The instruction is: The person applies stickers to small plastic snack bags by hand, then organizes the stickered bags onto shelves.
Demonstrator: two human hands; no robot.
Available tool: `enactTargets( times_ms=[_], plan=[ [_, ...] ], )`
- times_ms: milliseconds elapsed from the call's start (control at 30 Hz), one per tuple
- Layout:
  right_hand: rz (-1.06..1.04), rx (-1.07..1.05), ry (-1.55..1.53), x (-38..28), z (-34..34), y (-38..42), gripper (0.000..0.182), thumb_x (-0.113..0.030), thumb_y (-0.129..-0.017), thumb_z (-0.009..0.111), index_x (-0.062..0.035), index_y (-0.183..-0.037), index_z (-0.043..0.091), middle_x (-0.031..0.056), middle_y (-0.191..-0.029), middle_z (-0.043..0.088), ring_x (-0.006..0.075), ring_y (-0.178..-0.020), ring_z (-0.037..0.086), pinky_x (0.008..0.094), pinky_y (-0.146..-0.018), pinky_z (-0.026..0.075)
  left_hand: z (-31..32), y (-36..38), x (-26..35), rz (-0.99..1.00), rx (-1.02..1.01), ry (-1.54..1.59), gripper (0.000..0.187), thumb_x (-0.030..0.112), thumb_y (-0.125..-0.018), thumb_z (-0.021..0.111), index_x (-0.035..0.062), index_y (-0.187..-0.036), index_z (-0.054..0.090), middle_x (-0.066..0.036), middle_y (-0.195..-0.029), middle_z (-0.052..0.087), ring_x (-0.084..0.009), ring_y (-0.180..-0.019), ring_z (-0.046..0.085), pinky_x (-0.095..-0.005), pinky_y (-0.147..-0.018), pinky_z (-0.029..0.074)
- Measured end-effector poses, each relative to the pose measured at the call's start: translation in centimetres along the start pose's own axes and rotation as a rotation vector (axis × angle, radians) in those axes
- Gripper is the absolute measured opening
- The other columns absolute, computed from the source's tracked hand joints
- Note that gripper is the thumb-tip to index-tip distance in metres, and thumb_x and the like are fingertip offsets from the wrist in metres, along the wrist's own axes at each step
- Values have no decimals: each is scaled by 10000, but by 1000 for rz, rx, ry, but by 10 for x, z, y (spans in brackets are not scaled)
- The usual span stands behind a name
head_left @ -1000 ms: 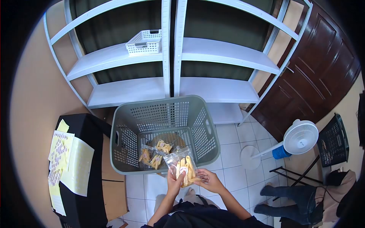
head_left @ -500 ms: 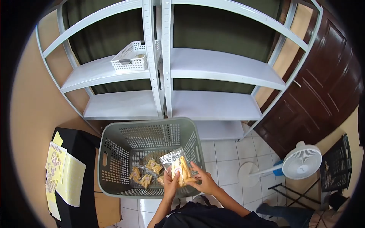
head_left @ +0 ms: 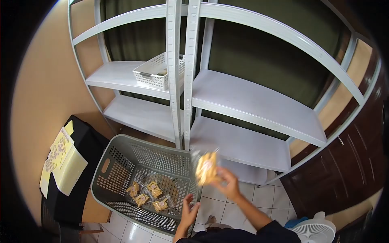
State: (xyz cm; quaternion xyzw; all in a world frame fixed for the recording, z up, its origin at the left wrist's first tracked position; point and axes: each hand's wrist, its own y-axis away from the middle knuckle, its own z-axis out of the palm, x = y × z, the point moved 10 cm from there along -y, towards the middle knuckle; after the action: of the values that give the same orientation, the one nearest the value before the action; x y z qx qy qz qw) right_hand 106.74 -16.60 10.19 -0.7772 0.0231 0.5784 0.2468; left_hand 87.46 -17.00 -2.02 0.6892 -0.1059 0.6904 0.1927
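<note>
My right hand (head_left: pixel 227 184) grips a clear plastic pack of yellow stick-shaped snacks (head_left: pixel 206 168) by its lower right side. The pack, a little blurred, is held up past the right rim of the big grey laundry basket (head_left: pixel 117 190), in front of the shelves. My left hand (head_left: pixel 188 211) holds nothing, its fingers apart, at the basket's near right corner. Inside the basket, several similar snack packs (head_left: pixel 154 189) lie on the perforated bottom.
White metal shelves (head_left: pixel 259 95) stand ahead. A small white basket (head_left: pixel 152 75) sits on the left unit. Yellow papers (head_left: pixel 67 162) lie on a black-covered table (head_left: pixel 87 139) at left. A white fan (head_left: pixel 314 231) stands at lower right, near a brown door (head_left: pixel 336 182).
My right hand has carried the snack pack up and to the right, out from over the basket. My left hand has let go of it. The view has turned and tilted.
</note>
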Motion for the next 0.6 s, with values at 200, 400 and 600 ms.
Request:
enactTargets(
  times_ms=[200,400,600],
  plan=[
    [-3,386,29,-12,-111,-151,476,-93,-739,672,55,-1142,465,118,-1004,581,145,-875,579,237,-718,473,8,15,-46,-75,-233,-469,706,303,-713,674,-45,-1213,317,-237,-1199,414,-338,-1138,399,-365,-943,334],
    [-128,343,278,23,-120,-305,532,-237,-700,710,59,-1096,514,152,-871,629,164,-813,600,265,-711,471,-10,15,-69,-377,-279,-426,843,457,-675,680,-78,-1221,325,-267,-1201,423,-337,-1142,414,-355,-944,349],
    [-28,286,533,104,-101,-414,501,-352,-639,723,0,-975,599,114,-883,641,221,-822,616,306,-725,473,-56,-29,-57,-431,202,-323,754,428,-750,620,-104,-1198,330,-279,-1174,443,-340,-1116,438,-356,-933,351]
  ],
)
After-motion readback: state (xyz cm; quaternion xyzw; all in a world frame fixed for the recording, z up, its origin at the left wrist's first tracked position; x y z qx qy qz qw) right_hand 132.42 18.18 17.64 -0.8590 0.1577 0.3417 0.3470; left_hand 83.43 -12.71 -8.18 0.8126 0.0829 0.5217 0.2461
